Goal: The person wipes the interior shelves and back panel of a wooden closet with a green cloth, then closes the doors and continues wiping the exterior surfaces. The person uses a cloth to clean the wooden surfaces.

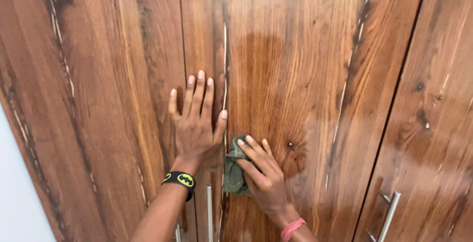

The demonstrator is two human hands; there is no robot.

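No packages, labels, signs or screens.

Glossy wood doors, soft cloth, brushed metal handles.
I'm seeing wardrobe doors (305,74) of reddish-brown grained wood, smooth and polished enough to throw a sheen; my right hand (263,173) presses a crumpled, matt green cloth (234,173) on them, and the bar handle (389,217) looks like satin metal, dull silver.

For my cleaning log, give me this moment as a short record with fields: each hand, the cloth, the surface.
left hand: flat, fingers spread, palm on wooden door
right hand: pressing green cloth against the neighbouring door panel
cloth: bunched, beside the seam between the doors
surface: glossy brown wood grain
handles: metal bar handle lower right
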